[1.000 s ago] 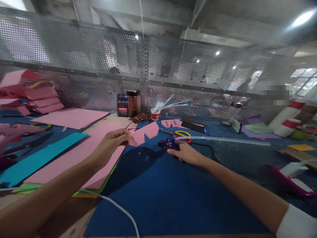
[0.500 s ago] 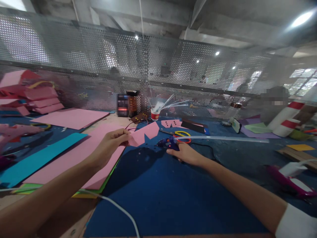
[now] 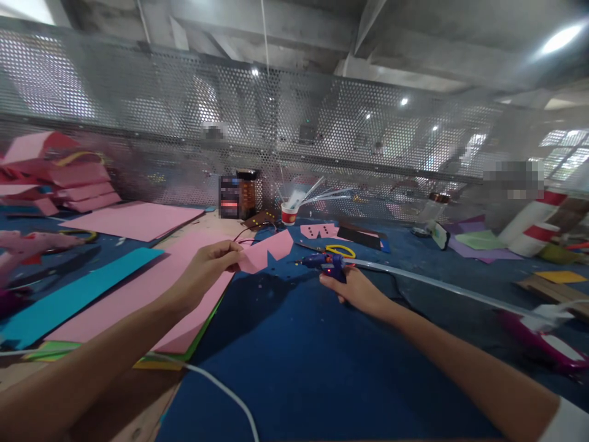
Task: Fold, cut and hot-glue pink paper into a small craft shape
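Note:
My left hand pinches the left end of a notched pink paper piece, held above the blue work surface. My right hand is wrapped round a blue hot glue gun with a small red light. The gun's nozzle points left toward the paper, with a gap between them. A long clear glue stick runs out of its back to the right. Yellow-handled scissors lie just behind the gun. Farther back rests another pink notched piece with dark square marks.
Pink sheets and a blue strip lie at left, near a pink glue gun. A paper cup holds glue sticks. Black strips lie behind. A magenta device sits at right. A white cable crosses the front.
The glue gun has shifted slightly right in my right hand, and its glue stick now slants down to the right. My left hand and the pink paper have barely moved.

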Demonstrator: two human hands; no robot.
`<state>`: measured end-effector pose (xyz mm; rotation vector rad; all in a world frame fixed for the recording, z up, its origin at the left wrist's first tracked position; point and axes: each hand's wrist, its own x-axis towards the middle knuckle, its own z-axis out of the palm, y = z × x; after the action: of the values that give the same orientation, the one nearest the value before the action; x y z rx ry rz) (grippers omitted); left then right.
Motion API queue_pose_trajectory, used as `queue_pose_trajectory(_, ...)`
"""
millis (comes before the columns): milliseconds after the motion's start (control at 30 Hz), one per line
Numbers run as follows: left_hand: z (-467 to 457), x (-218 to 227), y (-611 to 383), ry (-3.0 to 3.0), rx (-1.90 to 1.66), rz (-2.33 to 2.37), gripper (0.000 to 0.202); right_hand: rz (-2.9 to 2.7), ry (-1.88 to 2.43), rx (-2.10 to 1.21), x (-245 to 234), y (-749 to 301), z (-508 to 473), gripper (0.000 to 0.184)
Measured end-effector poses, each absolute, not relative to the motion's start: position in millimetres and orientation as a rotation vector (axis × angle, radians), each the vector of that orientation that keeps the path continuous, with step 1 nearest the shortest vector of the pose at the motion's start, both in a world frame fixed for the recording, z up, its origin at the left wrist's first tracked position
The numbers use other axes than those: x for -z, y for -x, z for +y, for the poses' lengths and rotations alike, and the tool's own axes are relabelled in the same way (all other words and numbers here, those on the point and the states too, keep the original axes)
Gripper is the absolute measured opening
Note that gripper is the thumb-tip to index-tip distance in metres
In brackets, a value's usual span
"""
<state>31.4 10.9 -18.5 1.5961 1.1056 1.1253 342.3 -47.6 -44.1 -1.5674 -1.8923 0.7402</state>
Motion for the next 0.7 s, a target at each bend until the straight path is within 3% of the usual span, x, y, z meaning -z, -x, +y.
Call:
queue_pose_trajectory(533, 10.0, 29.5, -36.3, -1.685, -1.004, 1.007, 0.018, -1.765, 1.550, -0.532, 41.4, -335.5, -85.5, 0.040)
queue_pose_trajectory(700, 6.8, 29.8, -37.7, -1.690, -0.957, 0.985, 0.018, -1.709, 1.406, -0.605, 38.5, -329.5, -87.7, 0.037)
